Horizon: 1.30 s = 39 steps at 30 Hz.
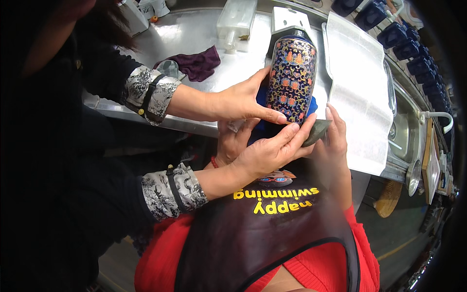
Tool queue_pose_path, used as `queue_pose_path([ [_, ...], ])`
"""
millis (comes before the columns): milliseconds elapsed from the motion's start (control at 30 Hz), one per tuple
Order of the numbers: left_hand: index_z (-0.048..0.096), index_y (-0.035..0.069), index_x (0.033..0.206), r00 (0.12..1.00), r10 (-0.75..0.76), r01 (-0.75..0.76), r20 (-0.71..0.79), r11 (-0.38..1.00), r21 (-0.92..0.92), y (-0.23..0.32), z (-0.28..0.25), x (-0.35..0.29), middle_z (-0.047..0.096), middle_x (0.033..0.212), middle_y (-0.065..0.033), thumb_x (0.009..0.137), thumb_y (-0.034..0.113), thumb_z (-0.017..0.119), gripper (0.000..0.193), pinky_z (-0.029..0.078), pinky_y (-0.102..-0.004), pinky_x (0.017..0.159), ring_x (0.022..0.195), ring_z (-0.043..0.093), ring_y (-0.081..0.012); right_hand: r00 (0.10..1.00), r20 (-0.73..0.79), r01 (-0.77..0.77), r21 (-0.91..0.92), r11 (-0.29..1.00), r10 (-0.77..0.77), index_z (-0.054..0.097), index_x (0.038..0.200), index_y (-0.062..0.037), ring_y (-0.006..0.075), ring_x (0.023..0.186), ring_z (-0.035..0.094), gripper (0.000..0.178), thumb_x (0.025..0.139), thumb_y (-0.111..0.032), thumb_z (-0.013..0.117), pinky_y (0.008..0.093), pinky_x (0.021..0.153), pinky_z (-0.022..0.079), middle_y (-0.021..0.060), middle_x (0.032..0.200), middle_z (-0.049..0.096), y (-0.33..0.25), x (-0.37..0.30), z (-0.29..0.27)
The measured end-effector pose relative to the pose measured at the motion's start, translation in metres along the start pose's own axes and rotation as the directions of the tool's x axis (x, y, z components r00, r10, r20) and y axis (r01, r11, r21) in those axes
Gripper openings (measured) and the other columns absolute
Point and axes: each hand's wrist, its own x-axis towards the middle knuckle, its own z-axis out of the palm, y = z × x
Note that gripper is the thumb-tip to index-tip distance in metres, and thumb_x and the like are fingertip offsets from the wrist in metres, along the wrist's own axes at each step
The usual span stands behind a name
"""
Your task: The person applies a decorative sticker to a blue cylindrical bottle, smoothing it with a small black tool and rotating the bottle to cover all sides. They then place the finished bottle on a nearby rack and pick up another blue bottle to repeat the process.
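A dark blue bottle (292,80) with dense gold and orange floral patterning lies tilted before me, its neck pointing away. A co-worker's two hands, in patterned cuffs, reach in from the left and hold its side and near end. Below those hands is my left hand (232,145), wearing a red bracelet; its fingers are bent and partly covered, so what they grip is hidden. On the other side, my right hand (336,134) pinches a grey-green, wedge-shaped flat piece (317,132) at the bottle's near end. Something bright blue (262,127) shows under the bottle.
A metal worktable (192,39) carries a purple cloth (197,63), a clear container (236,22) and a white sheet (362,92) to the right. Past it are a sink (401,124) with a faucet (438,115) and several dark blue vessels (393,34). The co-worker stands close at left.
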Motion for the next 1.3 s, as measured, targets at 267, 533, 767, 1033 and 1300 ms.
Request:
queue_pose_path([
  [267,0.055,0.002,0.141,0.889,0.246,-0.151,-0.385,0.954,0.260,-0.013,-0.007,0.002,0.055,0.141,-0.0094,0.101,0.009,0.055,0.040,0.043,-0.0295,0.112,0.132,0.054,-0.0167,0.996,-0.016,0.084,-0.041,0.996,-0.085,0.043,0.149,0.0042,0.0426,0.129,0.051,0.074,0.085,-0.012,0.075,0.0478,0.107,0.043,0.0267,0.152,0.044,0.008,-0.012,-0.010],
  [533,0.065,0.003,0.097,0.921,0.172,-0.281,-0.350,0.915,-0.289,-0.030,-0.018,0.017,0.062,0.115,-0.0086,0.092,0.022,0.059,0.021,0.056,-0.0363,0.100,0.109,0.068,-0.0336,0.999,-0.047,-0.008,0.028,1.000,0.009,0.045,0.147,0.0057,0.0437,0.128,0.051,0.071,0.079,0.000,0.068,0.0478,0.107,0.044,0.0274,0.151,0.046,0.005,-0.016,-0.004],
  [767,0.058,0.007,0.095,0.982,-0.030,-0.088,-0.187,0.801,-0.592,-0.038,-0.013,0.009,0.059,0.119,-0.0151,0.086,0.028,0.065,0.024,0.060,-0.0417,0.053,0.111,0.068,-0.0377,0.998,-0.024,0.051,-0.028,0.998,-0.052,0.045,0.147,0.0053,0.0431,0.128,0.051,0.071,0.085,-0.012,0.076,0.0479,0.107,0.043,0.0270,0.151,0.046,0.002,-0.008,-0.004],
  [1033,0.059,0.005,0.103,0.984,-0.162,0.057,-0.076,0.689,-0.723,-0.024,-0.014,0.000,0.059,0.120,-0.0177,0.088,0.038,0.061,0.036,0.059,-0.0466,0.092,0.123,0.061,-0.0409,0.997,-0.005,0.078,-0.074,0.994,-0.079,0.044,0.147,0.0057,0.0434,0.128,0.051,0.070,0.087,-0.015,0.075,0.0482,0.107,0.043,0.0276,0.150,0.045,-0.001,-0.007,-0.010],
  [1300,0.059,0.005,0.104,0.988,-0.122,0.022,-0.090,0.703,-0.711,-0.024,-0.014,0.001,0.060,0.122,-0.0185,0.088,0.036,0.063,0.035,0.056,-0.0467,0.096,0.124,0.060,-0.0438,0.998,-0.004,0.062,-0.055,0.997,-0.062,0.045,0.147,0.0058,0.0431,0.129,0.051,0.070,0.087,-0.016,0.075,0.0479,0.107,0.043,0.0272,0.151,0.045,0.001,-0.008,-0.010],
])
